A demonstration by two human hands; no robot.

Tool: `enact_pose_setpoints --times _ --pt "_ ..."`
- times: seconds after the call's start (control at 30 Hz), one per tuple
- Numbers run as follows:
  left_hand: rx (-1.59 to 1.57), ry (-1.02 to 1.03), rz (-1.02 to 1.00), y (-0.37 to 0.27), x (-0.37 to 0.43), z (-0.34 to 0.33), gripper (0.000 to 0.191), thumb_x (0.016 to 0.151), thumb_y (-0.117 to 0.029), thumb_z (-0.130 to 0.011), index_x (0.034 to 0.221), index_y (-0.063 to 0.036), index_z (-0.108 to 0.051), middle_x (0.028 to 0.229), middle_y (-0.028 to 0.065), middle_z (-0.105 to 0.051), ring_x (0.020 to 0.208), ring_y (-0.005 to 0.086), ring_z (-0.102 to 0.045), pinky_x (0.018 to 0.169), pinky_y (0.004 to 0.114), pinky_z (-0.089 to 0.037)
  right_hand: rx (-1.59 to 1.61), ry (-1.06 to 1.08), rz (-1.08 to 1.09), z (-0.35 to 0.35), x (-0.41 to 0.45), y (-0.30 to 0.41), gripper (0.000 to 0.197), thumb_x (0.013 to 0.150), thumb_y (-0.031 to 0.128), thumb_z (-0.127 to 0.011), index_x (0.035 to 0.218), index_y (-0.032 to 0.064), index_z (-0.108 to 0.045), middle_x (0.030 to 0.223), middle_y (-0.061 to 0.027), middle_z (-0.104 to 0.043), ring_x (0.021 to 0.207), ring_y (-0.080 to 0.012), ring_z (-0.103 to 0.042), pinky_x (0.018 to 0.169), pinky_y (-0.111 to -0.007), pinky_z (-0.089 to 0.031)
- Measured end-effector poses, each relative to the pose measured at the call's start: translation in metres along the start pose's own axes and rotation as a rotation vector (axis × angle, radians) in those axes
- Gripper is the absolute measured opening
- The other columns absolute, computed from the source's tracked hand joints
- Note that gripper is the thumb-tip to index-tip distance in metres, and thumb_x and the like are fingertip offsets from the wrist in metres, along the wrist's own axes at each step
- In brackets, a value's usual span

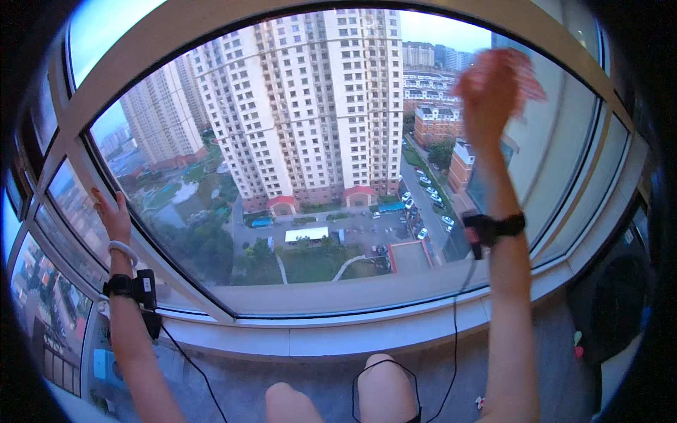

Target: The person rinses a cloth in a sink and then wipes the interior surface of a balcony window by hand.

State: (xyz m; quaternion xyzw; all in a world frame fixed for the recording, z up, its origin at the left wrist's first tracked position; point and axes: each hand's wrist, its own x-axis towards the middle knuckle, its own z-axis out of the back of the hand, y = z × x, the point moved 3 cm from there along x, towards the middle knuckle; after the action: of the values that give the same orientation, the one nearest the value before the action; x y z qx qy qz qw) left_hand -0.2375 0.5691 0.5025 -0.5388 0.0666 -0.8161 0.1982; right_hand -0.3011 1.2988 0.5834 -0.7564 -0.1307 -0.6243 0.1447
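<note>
My right hand (491,100) is raised to the upper right of a large window pane (328,158). It holds a crumpled red-and-white cloth (521,69), blurred and spread around the fingers. Whether the cloth touches the glass, I cannot tell. On the left, my left hand (113,214) rests on the pale window frame (153,254), fingers apart and holding nothing. Each wrist wears a black strap; the left one carries a small black device (145,290), with a pale band above it.
A black cable (456,338) hangs from the right wrist and another (195,365) from the left. Below the pane runs a white sill (296,341). My bare knees (386,388) are at the bottom. A dark round-fronted appliance (613,306) stands right. High-rise buildings (317,106) show outside.
</note>
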Motion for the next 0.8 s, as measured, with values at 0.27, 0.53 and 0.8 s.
enact_pose_setpoints --times 0.27,0.53,0.8 --pt "0.109 -0.266 0.024 -0.04 -0.002 -0.03 0.074 0.09 -0.052 -0.041 0.142 -0.0069 -0.013 0.119 0.0322 -0.037 0.108 0.048 -0.042 0.095 0.054 -0.033 0.414 0.78 0.233 -0.062 -0.079 0.272 0.035 0.078 0.019 -0.061 0.109 0.0056 -0.05 0.118 -0.0113 -0.046 0.12 -0.0211 -0.037 0.103 -0.038 -0.03" --pt "0.118 -0.315 -0.029 -0.007 0.001 0.003 0.078 0.09 -0.058 -0.032 0.145 -0.0116 -0.002 0.138 0.0404 -0.015 0.13 0.0515 -0.021 0.105 0.054 -0.021 0.209 0.237 0.241 -0.023 -0.036 0.153 0.018 0.083 0.021 -0.061 0.097 0.01 -0.056 0.083 -0.0037 -0.059 0.077 -0.015 -0.059 0.067 -0.032 -0.051" --pt "0.066 -0.162 0.072 -0.032 -0.009 -0.029 0.088 0.083 -0.071 -0.029 0.145 -0.0162 0.0 0.139 0.0391 -0.012 0.128 0.056 -0.019 0.101 0.055 -0.03 -0.123 0.05 -0.318 0.023 -0.002 -0.099 0.059 0.084 0.046 -0.056 0.118 -0.001 -0.043 0.114 -0.0214 -0.048 0.105 -0.0345 -0.048 0.09 -0.047 -0.035"
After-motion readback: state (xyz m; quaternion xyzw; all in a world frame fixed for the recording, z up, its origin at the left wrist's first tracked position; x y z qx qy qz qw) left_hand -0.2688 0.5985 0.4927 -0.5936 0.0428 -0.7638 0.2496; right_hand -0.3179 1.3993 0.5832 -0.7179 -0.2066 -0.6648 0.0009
